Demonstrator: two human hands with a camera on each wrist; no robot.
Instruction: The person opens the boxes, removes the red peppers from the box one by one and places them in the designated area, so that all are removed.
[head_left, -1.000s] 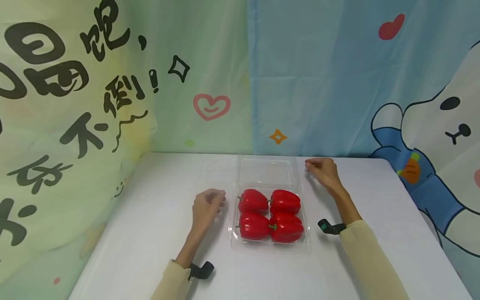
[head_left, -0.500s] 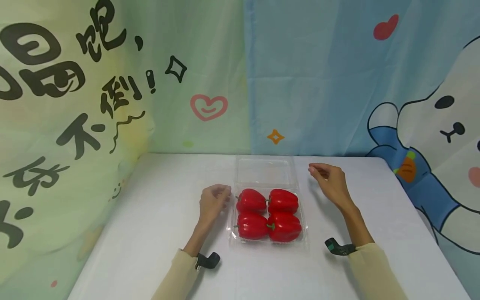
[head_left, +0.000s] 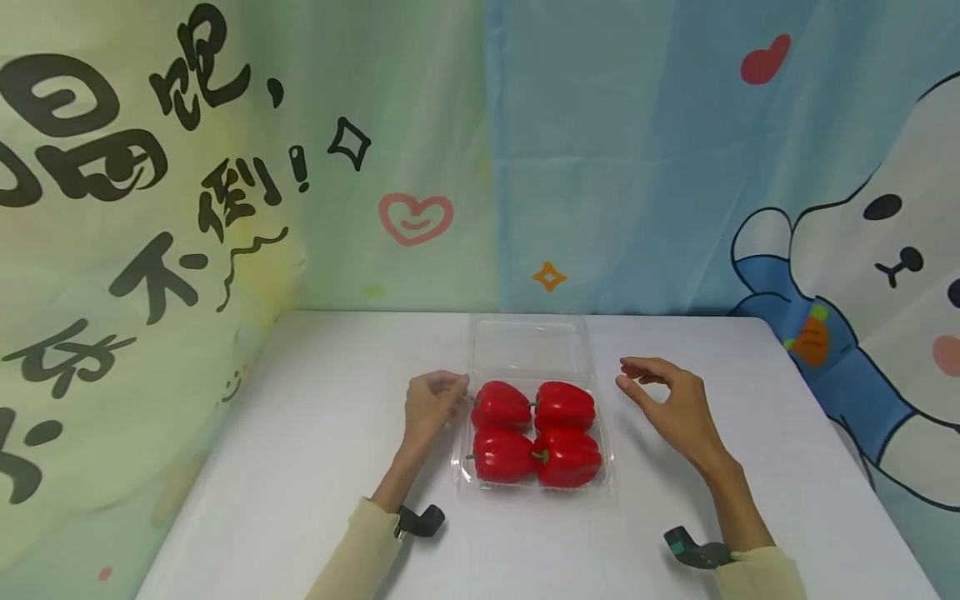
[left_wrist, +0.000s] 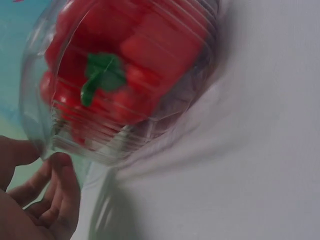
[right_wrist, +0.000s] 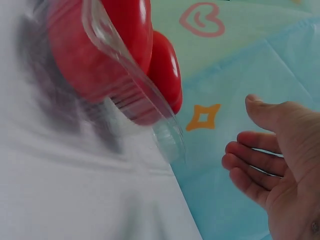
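Note:
A clear plastic clamshell box stands on the table, its base rim (head_left: pixel 459 467) around several red bell peppers (head_left: pixel 501 405) with green stems. Its transparent lid (head_left: pixel 531 343) lies folded back towards the far edge. At the box's left side my left hand (head_left: pixel 431 408) pinches the rim near the hinge; in the left wrist view the thumb and forefinger of that hand (left_wrist: pixel 50 200) meet at the box corner. To the right of the box, my right hand (head_left: pixel 678 412) is held apart from it, thumb and fingers spread with nothing between them, as the right wrist view also shows.
The white table (head_left: pixel 330 400) reaches back to a printed cloth (head_left: pixel 637 167) with hearts, lettering and a cartoon bear. Each wrist carries a black camera mount, one by the left sleeve (head_left: pixel 348 554) and one by the right sleeve (head_left: pixel 761 575).
My left hand has moved right and slightly away from me to the box's rim. My right hand has come towards me and its fingers have spread apart. The box stays put.

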